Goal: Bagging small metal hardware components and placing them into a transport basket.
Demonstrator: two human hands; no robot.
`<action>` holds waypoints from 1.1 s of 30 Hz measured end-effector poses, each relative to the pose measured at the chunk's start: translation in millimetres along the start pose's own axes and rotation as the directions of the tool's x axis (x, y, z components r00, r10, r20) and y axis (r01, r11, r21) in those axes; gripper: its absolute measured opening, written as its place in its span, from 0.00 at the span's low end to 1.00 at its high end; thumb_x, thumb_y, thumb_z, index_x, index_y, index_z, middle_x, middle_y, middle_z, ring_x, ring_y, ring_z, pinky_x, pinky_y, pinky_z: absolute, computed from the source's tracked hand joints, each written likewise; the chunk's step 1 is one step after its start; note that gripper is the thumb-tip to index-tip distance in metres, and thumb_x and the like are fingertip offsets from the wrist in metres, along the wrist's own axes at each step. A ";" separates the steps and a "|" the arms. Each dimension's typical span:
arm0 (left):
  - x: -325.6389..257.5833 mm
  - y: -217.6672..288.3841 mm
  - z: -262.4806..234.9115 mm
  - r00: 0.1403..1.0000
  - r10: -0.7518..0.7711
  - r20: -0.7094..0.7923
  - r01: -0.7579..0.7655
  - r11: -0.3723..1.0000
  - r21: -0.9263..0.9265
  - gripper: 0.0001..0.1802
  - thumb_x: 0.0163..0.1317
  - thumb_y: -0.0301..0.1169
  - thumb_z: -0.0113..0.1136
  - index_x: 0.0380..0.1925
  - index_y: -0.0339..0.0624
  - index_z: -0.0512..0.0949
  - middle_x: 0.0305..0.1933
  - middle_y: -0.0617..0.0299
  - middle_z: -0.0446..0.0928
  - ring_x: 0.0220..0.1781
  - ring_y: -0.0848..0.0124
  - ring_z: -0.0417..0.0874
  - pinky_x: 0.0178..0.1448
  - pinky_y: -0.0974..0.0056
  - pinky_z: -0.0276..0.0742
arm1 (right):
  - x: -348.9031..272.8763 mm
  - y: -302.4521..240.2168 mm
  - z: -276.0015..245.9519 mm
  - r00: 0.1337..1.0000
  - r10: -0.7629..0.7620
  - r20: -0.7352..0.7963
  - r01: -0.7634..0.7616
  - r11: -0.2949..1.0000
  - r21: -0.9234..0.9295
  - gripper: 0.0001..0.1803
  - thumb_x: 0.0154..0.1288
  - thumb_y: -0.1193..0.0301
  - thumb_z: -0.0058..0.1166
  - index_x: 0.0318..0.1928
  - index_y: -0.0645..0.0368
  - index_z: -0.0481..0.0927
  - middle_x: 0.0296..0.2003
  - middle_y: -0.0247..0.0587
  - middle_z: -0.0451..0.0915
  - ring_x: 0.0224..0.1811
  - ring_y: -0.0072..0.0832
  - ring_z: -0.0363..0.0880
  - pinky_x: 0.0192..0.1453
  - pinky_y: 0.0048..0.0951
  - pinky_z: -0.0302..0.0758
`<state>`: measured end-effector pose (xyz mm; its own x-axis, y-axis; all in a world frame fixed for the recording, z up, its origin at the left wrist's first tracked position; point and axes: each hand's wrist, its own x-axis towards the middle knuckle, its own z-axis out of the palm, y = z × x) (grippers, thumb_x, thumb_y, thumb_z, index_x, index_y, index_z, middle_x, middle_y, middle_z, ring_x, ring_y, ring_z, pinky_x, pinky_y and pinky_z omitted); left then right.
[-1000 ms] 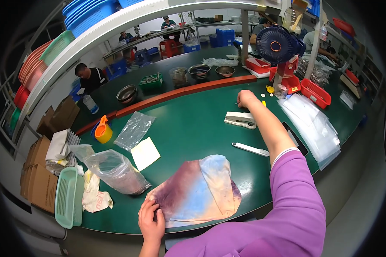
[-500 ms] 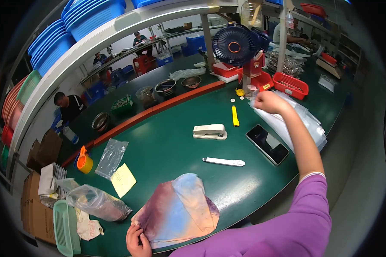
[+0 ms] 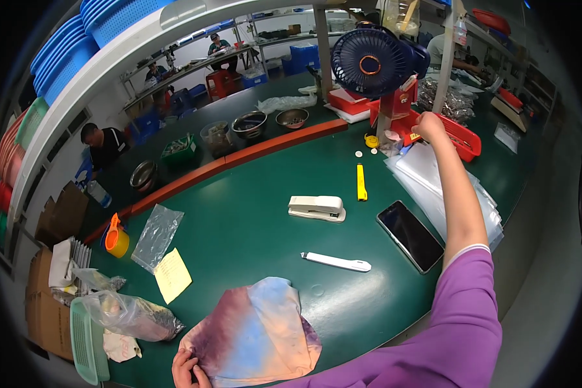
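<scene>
A workshop with shelving, stacked blue baskets [image 3: 77, 39] and other people seated at far benches surrounds a long green tabletop [image 3: 239, 226]. On its near edge lies a tie-dyed cloth [image 3: 252, 336] in purple, blue and peach, and the left hand [image 3: 189, 370] rests on the cloth's near-left corner, fingers curled onto the fabric; whether it pinches the cloth or only presses it I cannot tell.

The change is in the right hand [image 3: 429, 124]. A second ago it hovered low over the tabletop just past the white stapler [image 3: 317, 207]; now the arm is stretched out full and the hand has risen well beyond the stapler, up against the red tray [image 3: 462, 139] at the foot of the dark blue fan [image 3: 368, 61]. It is closed into a loose fist; what, if anything, it grips is hidden.

The cloth has stayed where it was, near the stapler's front side with a white pen [image 3: 336, 262] between them. A black phone [image 3: 410, 234] lies right of the stapler, a yellow cutter [image 3: 361, 182] behind it, clear plastic bags [image 3: 446, 187] farther right.

My judgement: the reach is to fetch something from the tray while the cloth is held in place.
</scene>
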<state>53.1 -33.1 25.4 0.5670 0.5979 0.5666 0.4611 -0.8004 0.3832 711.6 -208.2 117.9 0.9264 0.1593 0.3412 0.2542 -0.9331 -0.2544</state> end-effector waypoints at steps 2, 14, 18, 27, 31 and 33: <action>0.9 1.9 -0.7 1.000 -0.003 0.013 0.003 1.000 -0.003 0.08 0.51 0.18 0.50 0.31 0.34 0.75 0.42 0.50 0.74 0.47 0.55 0.74 0.52 0.59 0.68 | -41.7 -21.8 -25.0 0.951 -0.231 0.207 0.198 0.966 0.169 0.12 0.42 0.66 0.59 0.28 0.60 0.80 0.30 0.47 0.79 0.34 0.36 0.78 0.39 0.31 0.74; -5.9 -8.3 9.3 0.996 -0.093 -0.014 0.092 0.993 -0.069 0.06 0.47 0.17 0.49 0.27 0.34 0.72 0.40 0.51 0.73 0.49 0.53 0.72 0.52 0.57 0.66 | -174.5 -101.3 7.7 0.847 -0.528 -0.061 0.530 0.830 0.174 0.18 0.48 0.60 0.56 0.32 0.62 0.74 0.31 0.46 0.76 0.35 0.41 0.75 0.39 0.37 0.72; -8.5 -11.8 6.5 0.992 -0.121 -0.021 0.120 0.992 -0.044 0.06 0.47 0.18 0.49 0.27 0.34 0.72 0.40 0.52 0.73 0.49 0.54 0.72 0.52 0.58 0.66 | -259.7 -105.8 -24.6 0.618 -0.724 0.307 0.691 0.686 0.228 0.18 0.47 0.56 0.57 0.28 0.59 0.76 0.29 0.49 0.75 0.32 0.42 0.75 0.38 0.37 0.73; -7.2 -14.4 7.5 0.996 -0.087 -0.029 0.084 0.990 -0.110 0.05 0.48 0.20 0.50 0.28 0.35 0.73 0.41 0.53 0.73 0.49 0.55 0.72 0.51 0.59 0.67 | -310.7 -57.0 -44.9 0.795 -0.454 0.403 -0.266 0.336 0.903 0.15 0.68 0.61 0.31 0.38 0.59 0.67 0.18 0.27 0.61 0.19 0.14 0.58 0.21 0.16 0.59; -10.0 -21.6 11.2 0.997 -0.075 -0.026 0.072 0.991 -0.116 0.06 0.48 0.20 0.50 0.28 0.35 0.73 0.41 0.53 0.73 0.48 0.56 0.72 0.52 0.59 0.67 | -325.1 -20.5 -65.9 0.799 -0.435 0.415 -0.363 0.201 0.910 0.13 0.68 0.65 0.30 0.42 0.59 0.67 0.18 0.26 0.60 0.17 0.15 0.56 0.21 0.17 0.58; -11.4 -22.9 11.1 0.996 -0.079 -0.030 0.076 0.992 -0.101 0.06 0.48 0.20 0.50 0.28 0.34 0.73 0.41 0.52 0.73 0.47 0.56 0.72 0.52 0.59 0.66 | -331.2 -1.2 -71.6 0.845 -0.391 0.363 -0.314 0.187 0.931 0.15 0.67 0.62 0.32 0.40 0.59 0.69 0.17 0.26 0.60 0.17 0.15 0.56 0.21 0.17 0.58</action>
<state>43.7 -21.1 2.0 0.5080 0.6577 0.5562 0.4316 -0.7532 0.4965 384.6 -282.9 69.9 0.7848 0.6169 0.0592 0.0156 0.0759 -0.9970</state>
